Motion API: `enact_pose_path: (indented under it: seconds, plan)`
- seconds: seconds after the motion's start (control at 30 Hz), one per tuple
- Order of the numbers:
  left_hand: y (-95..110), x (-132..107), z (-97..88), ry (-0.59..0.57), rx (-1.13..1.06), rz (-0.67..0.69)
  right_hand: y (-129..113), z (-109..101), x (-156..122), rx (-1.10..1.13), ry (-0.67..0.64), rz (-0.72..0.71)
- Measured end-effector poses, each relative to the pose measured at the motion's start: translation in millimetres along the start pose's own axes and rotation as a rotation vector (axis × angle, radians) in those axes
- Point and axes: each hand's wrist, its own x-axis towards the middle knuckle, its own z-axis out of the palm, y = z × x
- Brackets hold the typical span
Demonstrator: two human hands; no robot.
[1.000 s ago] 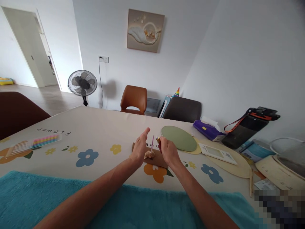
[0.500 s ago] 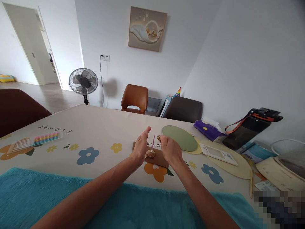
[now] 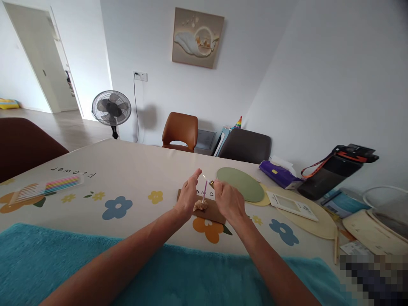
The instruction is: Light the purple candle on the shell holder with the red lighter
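A thin purple candle (image 3: 204, 191) stands upright in a small crumbly pastry (image 3: 200, 205) on a brown board (image 3: 214, 215) laid on the flowered tablecloth. My left hand (image 3: 188, 195) is just left of the candle, fingers stretched out and slightly cupped, holding nothing. Just right of the candle, my right hand (image 3: 228, 202) is closed round a small lighter (image 3: 211, 183) whose metal top sits close to the candle's tip.
A green oval mat (image 3: 239, 184), a purple tissue pack (image 3: 277, 174), a black bag (image 3: 331, 170) and papers lie to the right. A pack of coloured sticks (image 3: 47, 189) lies far left. A teal blanket (image 3: 159, 276) covers the near edge. Chairs stand behind the table.
Both hands have stayed almost still at the candle. The lighter's top has edged a little closer to the candle's tip, where a faint pale streak now shows.
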Motion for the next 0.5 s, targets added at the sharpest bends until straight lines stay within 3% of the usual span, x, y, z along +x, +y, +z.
enact_pose_path:
  seconds: [0.13, 0.33, 0.5]
  plan:
    - [3, -2, 0.4, -0.014, -0.01, 0.008, 2, 1, 1, 0.191, 0.016, 0.032]
    - [5, -2, 0.8, -0.017, -0.018, -0.01, 16, 15, -2, 0.977, -0.106, 0.298]
    - [9, -4, 1.4, -0.008, -0.015, -0.037, 28, 25, -11, 1.32, -0.141, 0.472]
